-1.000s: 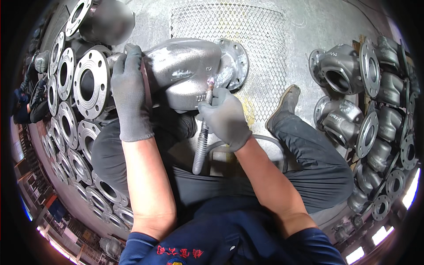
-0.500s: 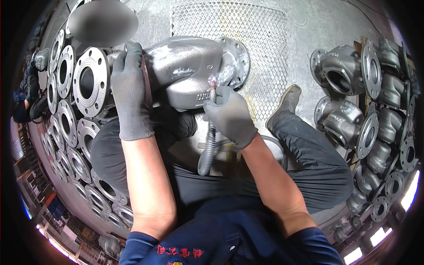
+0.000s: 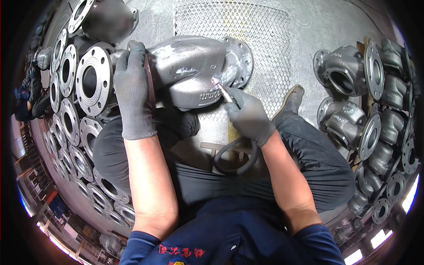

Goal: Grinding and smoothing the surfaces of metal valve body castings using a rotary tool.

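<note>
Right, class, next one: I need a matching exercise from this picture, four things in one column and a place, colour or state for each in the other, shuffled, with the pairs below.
Things
1. Left hand
2. Right hand
3. Hose
4. Shirt

Places, colours, states
A. Dark blue
B. Holding the tool
C. Curved in a loop
D. At the left end of the casting

Pairs: 1-D, 2-B, 3-C, 4-A

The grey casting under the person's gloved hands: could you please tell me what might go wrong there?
The slim tool in the right hand could skid off the curved side of the casting. The rounded casting might roll if the left hand slips from its flange. The hose looped between the legs might snag.
</note>
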The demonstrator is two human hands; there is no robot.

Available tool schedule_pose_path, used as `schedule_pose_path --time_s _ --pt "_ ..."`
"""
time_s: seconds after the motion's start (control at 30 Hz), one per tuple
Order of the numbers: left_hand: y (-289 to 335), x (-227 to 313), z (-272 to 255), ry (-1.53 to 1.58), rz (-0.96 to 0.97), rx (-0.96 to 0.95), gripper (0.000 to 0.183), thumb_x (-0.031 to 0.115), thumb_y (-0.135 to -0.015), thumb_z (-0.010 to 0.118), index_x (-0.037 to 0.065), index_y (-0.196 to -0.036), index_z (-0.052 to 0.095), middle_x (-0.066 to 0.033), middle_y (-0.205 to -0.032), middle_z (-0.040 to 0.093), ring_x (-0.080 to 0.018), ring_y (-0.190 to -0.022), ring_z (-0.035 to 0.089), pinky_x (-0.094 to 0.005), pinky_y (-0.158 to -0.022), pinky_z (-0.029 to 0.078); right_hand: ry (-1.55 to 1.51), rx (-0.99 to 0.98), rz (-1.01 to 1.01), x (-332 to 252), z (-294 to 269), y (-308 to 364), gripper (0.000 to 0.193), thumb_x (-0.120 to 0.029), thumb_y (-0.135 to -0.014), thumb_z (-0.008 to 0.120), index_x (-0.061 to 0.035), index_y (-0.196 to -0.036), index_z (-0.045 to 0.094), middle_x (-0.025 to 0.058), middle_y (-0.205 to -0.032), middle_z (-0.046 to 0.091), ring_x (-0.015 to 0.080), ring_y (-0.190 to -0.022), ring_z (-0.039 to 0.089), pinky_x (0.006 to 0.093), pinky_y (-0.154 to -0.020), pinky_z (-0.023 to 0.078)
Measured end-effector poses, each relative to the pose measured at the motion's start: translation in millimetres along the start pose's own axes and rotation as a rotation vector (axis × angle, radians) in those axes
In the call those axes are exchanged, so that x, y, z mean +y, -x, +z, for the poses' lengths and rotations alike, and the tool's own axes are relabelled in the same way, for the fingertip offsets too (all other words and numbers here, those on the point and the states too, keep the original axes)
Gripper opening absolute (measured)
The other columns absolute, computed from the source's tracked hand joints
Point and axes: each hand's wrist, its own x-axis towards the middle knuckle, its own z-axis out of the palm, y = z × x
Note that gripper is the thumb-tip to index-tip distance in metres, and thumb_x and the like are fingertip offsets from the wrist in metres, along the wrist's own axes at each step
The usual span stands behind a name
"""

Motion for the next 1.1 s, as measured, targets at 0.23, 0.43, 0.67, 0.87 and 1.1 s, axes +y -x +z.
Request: schedule_pose_path --time_s 0.23,0.43,0.67,0.87,1.1 --pt "-2.9 6.5 -6.5 -0.057 -0.017 -0.06 0.038 0.012 -0.105 0.063 0.002 -0.142 0.065 -0.0263 -0.128 0.07 -0.0428 -0.119 0.068 -0.0474 -0.1 0.056 0.05 -0.056 -0.028 7.3 -7.6 -2.2 0.044 -0.012 -0.097 0.06 -0.0052 -0.14 0.066 0.0243 -0.122 0.073 0.042 -0.114 0.069 0.0445 -0.101 0.055" --pt "-3.3 7.5 -7.6 -0.011 -0.05 -0.063 0.038 0.011 -0.104 0.064 0.002 -0.141 0.066 -0.0262 -0.129 0.07 -0.0434 -0.118 0.069 -0.0472 -0.099 0.056 0.12 -0.042 -0.036 21.3 -10.9 -5.3 0.038 -0.007 -0.097 0.051 -0.0041 -0.132 0.067 0.0239 -0.115 0.074 0.0445 -0.106 0.069 0.0514 -0.094 0.055" --pt "-6.4 8.8 -9.5 -0.072 -0.018 -0.094 0.038 0.01 -0.104 0.065 0.003 -0.142 0.066 -0.0266 -0.13 0.07 -0.0424 -0.118 0.069 -0.0453 -0.099 0.056 0.001 0.058 0.026 34.4 17.8 15.5 0.043 -0.007 -0.099 0.055 -0.0024 -0.14 0.065 0.024 -0.118 0.073 0.0339 -0.102 0.074 0.0405 -0.093 0.058" --pt "-5.0 2.6 -6.1 -0.035 -0.04 -0.095 0.039 0.01 -0.104 0.065 0.003 -0.142 0.065 -0.0252 -0.127 0.071 -0.0407 -0.114 0.07 -0.0449 -0.097 0.057 -0.108 0.066 0.144 41.4 32.5 22.6 0.037 -0.01 -0.1 0.054 -0.0054 -0.135 0.064 0.0263 -0.11 0.072 0.0455 -0.101 0.069 0.0504 -0.089 0.056" --pt "-3.3 -4.9 -0.6 0.017 -0.016 -0.064 0.042 0.007 -0.103 0.064 0.004 -0.145 0.063 -0.0251 -0.127 0.071 -0.0407 -0.113 0.071 -0.0454 -0.096 0.056 -0.023 0.096 0.023 50.2 42.8 26.2 0.04 0.0 -0.102 0.054 0.0015 -0.142 0.06 0.0191 -0.109 0.075 0.0249 -0.087 0.077 0.0357 -0.079 0.062"
